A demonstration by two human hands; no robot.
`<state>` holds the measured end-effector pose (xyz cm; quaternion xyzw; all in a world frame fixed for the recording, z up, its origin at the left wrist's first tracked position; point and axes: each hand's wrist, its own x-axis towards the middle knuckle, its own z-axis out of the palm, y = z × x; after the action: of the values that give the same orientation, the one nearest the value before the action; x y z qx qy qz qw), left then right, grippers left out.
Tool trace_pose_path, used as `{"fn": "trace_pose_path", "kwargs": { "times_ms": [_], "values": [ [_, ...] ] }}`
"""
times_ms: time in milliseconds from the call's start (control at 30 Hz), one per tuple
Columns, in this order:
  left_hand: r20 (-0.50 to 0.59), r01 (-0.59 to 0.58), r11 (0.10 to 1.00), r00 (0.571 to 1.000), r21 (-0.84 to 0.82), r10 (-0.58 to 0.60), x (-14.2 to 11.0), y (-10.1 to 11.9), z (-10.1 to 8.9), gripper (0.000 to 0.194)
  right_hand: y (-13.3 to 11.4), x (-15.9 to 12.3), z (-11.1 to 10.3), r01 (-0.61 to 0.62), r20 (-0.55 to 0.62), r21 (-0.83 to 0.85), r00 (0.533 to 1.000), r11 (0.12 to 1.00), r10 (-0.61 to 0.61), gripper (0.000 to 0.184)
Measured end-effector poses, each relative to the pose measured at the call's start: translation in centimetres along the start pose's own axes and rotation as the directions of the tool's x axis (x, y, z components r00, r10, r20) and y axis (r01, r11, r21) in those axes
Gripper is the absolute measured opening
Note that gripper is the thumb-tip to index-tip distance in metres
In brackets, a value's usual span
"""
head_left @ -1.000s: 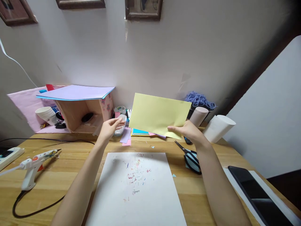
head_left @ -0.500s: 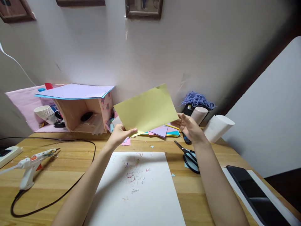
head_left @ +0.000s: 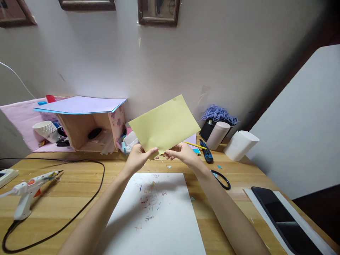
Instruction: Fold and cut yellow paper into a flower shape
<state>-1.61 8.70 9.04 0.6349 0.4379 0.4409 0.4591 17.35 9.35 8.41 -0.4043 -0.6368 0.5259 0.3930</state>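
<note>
A yellow sheet of paper (head_left: pixel 165 123) is held up, tilted, over the far part of the table. My left hand (head_left: pixel 138 157) pinches its lower left edge, thumb on the near face. My right hand (head_left: pixel 183 152) grips the bottom edge close beside the left thumb; its fingertips are partly behind the paper. Below both hands lies a large white sheet (head_left: pixel 170 219) with coloured marks on it. Black-handled scissors (head_left: pixel 224 182) lie to the right, mostly covered by my right forearm.
A white glue gun (head_left: pixel 29 191) with a black cord lies at left. Behind it stands an open cardboard box (head_left: pixel 87 124) with lilac sheets (head_left: pixel 82 104) on top. At right are a utility knife (head_left: pixel 206 152), a pencil (head_left: pixel 195 145), white rolls (head_left: pixel 241 145), blue yarn (head_left: pixel 219 114) and a phone (head_left: pixel 281 216).
My right hand has moved left from the paper's right corner to its bottom edge, near my left hand. The left hand keeps its hold. The view has shifted slightly.
</note>
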Motion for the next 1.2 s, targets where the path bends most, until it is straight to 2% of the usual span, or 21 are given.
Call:
{"fn": "trace_pose_path", "kwargs": {
  "times_ms": [133, 233, 400, 567, 733, 800, 833, 900, 933, 967, 1000, 1067, 1133, 1167, 1200],
  "values": [
    [0.04, -0.007, 1.0, 0.999, 0.014, 0.007, -0.4, 0.6, 0.5, 0.03, -0.4, -0.2, 0.2, 0.031, -0.039, -0.013, 0.999, 0.999, -0.032, 0.022],
    [0.032, -0.007, 0.999, 0.999, 0.039, 0.006, -0.5, 0.9, 0.8, 0.029, -0.4, -0.2, 0.3, 0.037, -0.081, -0.034, 0.996, 0.999, -0.04, 0.02],
    [0.029, 0.0, 0.999, 1.0, 0.05, -0.001, -0.3, 0.7, 0.2, 0.025, -0.2, -0.2, -0.5, -0.012, -0.159, 0.007, 0.987, 1.0, 0.013, 0.019],
    [0.095, 0.037, 0.994, 0.994, 0.104, -0.046, 0.1, 0.6, -1.3, 0.022, -0.4, -0.4, -2.8, -0.012, -0.257, -0.003, 0.966, 1.0, 0.011, 0.022],
    [0.144, 0.061, 0.99, 0.986, 0.124, -0.079, 0.5, 0.8, -3.2, 0.021, 0.3, -0.7, -6.7, -0.018, -0.336, -0.003, 0.942, 1.0, 0.016, 0.03],
    [0.177, 0.09, 0.987, 0.978, 0.136, -0.113, 0.5, 0.8, -4.1, 0.02, 0.8, -1.0, -8.2, -0.023, -0.408, -0.016, 0.913, 1.0, 0.014, 0.03],
    [0.215, 0.103, 0.983, 0.967, 0.149, -0.134, 0.5, 0.8, -4.5, 0.019, 1.0, -1.2, -8.7, -0.017, -0.469, -0.027, 0.883, 0.999, 0.002, 0.03],
    [0.326, 0.121, 0.974, 0.928, 0.19, -0.179, 0.3, 0.7, -5.3, 0.017, 1.3, -1.8, -9.4, -0.003, -0.584, -0.042, 0.812, 0.999, -0.023, 0.032],
    [0.386, 0.13, 0.967, 0.899, 0.217, -0.208, 0.2, 0.6, -5.6, 0.017, 1.4, -2.1, -9.5, -0.003, -0.59, -0.034, 0.807, 0.999, -0.018, 0.034],
    [0.441, 0.141, 0.959, 0.865, 0.245, -0.239, 0.1, 0.4, -5.9, 0.017, 1.4, -2.5, -9.5, -0.01, -0.553, -0.017, 0.833, 1.0, -0.001, 0.037],
    [0.488, 0.154, 0.949, 0.828, 0.274, -0.275, 0.0, 0.3, -6.0, 0.017, 1.3, -2.9, -9.3, -0.026, -0.474, -0.003, 0.88, 1.0, 0.021, 0.041],
    [0.564, 0.171, 0.929, 0.753, 0.33, -0.339, -0.1, 0.0, -6.0, 0.02, 1.2, -3.7, -8.7, -0.079, -0.243, -0.041, 0.968, 0.996, 0.067, 0.046],
    [0.612, 0.163, 0.92, 0.703, 0.356, -0.362, 0.1, -0.5, -5.8, 0.021, 1.3, -4.6, -8.1, -0.121, -0.034, -0.17, 0.993, 0.978, 0.117, 0.042],
    [0.616, 0.155, 0.922, 0.703, 0.355, -0.356, 0.2, -0.8, -5.7, 0.021, 1.3, -5.1, -7.9, -0.134, 0.04, -0.243, 0.988, 0.961, 0.148, 0.037],
    [0.604, 0.148, 0.926, 0.721, 0.347, -0.341, 0.4, -1.2, -5.6, 0.021, 1.5, -5.5, -7.7, -0.147, 0.095, -0.302, 0.978, 0.942, 0.183, 0.032]
  ]
}}
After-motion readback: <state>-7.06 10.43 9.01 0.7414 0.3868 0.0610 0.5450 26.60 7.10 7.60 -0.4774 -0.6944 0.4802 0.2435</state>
